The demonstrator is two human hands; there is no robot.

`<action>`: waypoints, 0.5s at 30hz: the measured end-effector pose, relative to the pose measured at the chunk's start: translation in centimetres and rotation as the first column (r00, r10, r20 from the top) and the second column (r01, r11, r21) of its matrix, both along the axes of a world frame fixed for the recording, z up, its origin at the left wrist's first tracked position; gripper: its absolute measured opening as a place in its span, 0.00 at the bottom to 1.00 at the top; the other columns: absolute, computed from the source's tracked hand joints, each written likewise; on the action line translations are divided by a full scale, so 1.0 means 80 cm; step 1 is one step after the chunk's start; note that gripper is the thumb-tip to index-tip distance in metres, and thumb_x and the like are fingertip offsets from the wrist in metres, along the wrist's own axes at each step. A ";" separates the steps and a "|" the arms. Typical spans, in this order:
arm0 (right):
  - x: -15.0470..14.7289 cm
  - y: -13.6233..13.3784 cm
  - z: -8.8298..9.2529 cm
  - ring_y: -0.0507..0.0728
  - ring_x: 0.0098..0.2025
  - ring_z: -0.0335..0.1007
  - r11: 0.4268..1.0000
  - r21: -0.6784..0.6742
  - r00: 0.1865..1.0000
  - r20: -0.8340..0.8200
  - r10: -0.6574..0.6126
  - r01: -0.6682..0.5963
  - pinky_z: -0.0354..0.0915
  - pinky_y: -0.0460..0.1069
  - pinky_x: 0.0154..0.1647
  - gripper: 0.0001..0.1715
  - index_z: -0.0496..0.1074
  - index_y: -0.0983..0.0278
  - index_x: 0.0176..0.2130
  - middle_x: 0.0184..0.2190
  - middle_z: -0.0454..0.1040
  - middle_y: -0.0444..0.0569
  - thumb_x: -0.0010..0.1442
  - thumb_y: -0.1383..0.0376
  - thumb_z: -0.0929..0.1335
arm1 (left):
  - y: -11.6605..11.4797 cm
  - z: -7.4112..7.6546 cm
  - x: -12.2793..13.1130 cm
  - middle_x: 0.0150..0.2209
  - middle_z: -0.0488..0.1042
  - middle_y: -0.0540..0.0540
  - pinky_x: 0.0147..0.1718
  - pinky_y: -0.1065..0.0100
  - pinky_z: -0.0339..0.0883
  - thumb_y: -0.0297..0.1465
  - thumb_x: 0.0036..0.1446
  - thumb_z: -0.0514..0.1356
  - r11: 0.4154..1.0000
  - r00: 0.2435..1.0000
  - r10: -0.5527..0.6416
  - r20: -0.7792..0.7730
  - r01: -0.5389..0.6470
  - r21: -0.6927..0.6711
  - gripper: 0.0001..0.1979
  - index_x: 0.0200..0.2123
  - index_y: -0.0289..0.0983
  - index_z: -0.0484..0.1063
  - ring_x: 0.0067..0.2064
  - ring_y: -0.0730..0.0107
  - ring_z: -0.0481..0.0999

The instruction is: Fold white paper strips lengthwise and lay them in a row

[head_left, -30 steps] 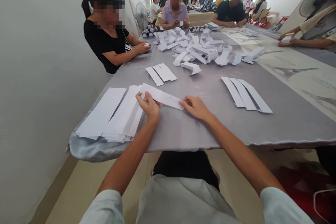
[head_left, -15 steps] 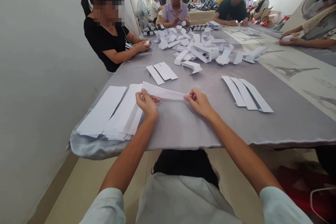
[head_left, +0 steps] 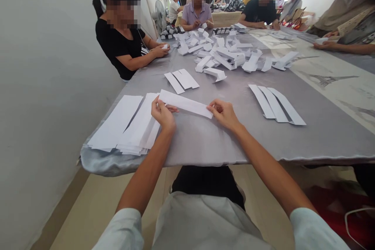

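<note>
A long white paper strip [head_left: 185, 104] is being held by both hands over the grey cloth of the desk [head_left: 202, 140], directly in front of the person. Its long axis is being kept nearly across the body with a small slant: the end on the left side is lying farther from the body, and the end on the right side is lying nearer. The left hand [head_left: 163, 114] is being closed on the left end, and the right hand [head_left: 223, 115] is being closed on the right end, so the strip is being gripped by each hand and neither hand is open. Neither hand can be called nearer to the strip, because one end is being pinched by each. Just beside the left hand, a thick stack of paper strips [head_left: 124, 125] is lying near the desk edge. Further ahead, a small group of strips [head_left: 181, 81], another group of strips [head_left: 277, 105] and a heap of folded paper pieces [head_left: 222, 56] are lying on the desk. A small white piece is being held by a co-worker's hands [head_left: 160, 50] at the far left.
</note>
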State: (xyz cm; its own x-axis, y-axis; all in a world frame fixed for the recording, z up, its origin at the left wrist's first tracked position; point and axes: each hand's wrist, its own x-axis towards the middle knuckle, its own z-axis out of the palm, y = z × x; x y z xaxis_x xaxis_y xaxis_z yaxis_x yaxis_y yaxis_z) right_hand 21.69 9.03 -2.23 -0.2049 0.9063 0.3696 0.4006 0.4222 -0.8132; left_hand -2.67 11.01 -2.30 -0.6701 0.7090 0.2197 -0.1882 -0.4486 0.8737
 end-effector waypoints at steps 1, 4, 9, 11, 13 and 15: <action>0.000 0.000 0.000 0.54 0.22 0.62 1.000 -0.001 1.000 -0.019 -0.001 0.001 0.59 0.50 0.27 0.20 0.73 0.59 0.38 0.21 0.68 0.42 0.68 0.46 0.68 | 0.000 -0.001 0.000 0.37 0.74 0.48 0.19 0.72 0.71 0.43 0.69 0.59 1.000 1.000 -0.019 0.003 0.019 -0.014 0.18 0.54 0.38 0.68 0.24 0.74 0.77; 0.000 0.000 -0.001 0.55 0.21 0.66 0.999 -0.009 0.995 -0.087 -0.040 0.039 0.63 0.51 0.27 0.18 0.73 0.59 0.43 0.20 0.69 0.41 0.69 0.48 0.68 | -0.001 -0.002 0.001 0.48 0.79 0.39 0.24 0.71 0.76 0.37 0.69 0.58 0.993 0.997 -0.077 0.025 0.078 -0.083 0.19 0.60 0.39 0.64 0.33 0.69 0.82; 0.004 0.007 -0.009 0.58 0.27 0.76 0.987 -0.082 0.971 -0.184 -0.154 0.141 0.68 0.49 0.22 0.25 0.66 0.60 0.57 0.32 0.76 0.47 0.67 0.51 0.67 | -0.006 -0.006 0.010 0.48 0.80 0.36 0.25 0.69 0.77 0.31 0.61 0.61 0.958 0.981 -0.196 0.009 0.194 -0.210 0.15 0.51 0.36 0.68 0.34 0.66 0.83; 0.006 0.011 -0.016 0.58 0.28 0.78 0.982 -0.131 0.965 -0.206 -0.164 0.139 0.68 0.48 0.18 0.26 0.65 0.61 0.58 0.39 0.77 0.51 0.66 0.53 0.67 | -0.008 -0.009 0.016 0.46 0.80 0.36 0.24 0.69 0.76 0.31 0.60 0.61 0.936 0.964 -0.266 -0.027 0.252 -0.244 0.12 0.46 0.35 0.70 0.33 0.67 0.82; 0.006 0.016 -0.023 0.56 0.27 0.79 0.978 -0.166 0.961 -0.221 -0.165 0.130 0.71 0.47 0.17 0.23 0.68 0.62 0.55 0.43 0.76 0.54 0.65 0.53 0.67 | -0.009 -0.013 0.023 0.44 0.80 0.37 0.23 0.70 0.76 0.32 0.59 0.60 0.921 0.946 -0.316 -0.075 0.286 -0.265 0.10 0.44 0.35 0.72 0.31 0.68 0.81; 0.004 0.020 -0.029 0.56 0.27 0.80 0.973 -0.198 0.958 -0.235 -0.164 0.118 0.73 0.47 0.18 0.20 0.71 0.64 0.50 0.45 0.76 0.56 0.64 0.54 0.68 | -0.009 -0.018 0.028 0.42 0.80 0.38 0.21 0.71 0.74 0.32 0.60 0.59 0.907 0.926 -0.353 -0.131 0.305 -0.289 0.09 0.42 0.35 0.72 0.30 0.69 0.80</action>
State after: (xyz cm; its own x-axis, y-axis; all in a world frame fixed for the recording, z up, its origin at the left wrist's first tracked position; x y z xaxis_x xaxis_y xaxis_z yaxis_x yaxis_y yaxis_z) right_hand 21.98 10.65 -4.59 0.0066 0.9754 0.2204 0.2216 0.2135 -0.9515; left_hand -0.45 10.29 -3.73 -0.3563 0.9299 0.0910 -0.1178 -0.1414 0.9829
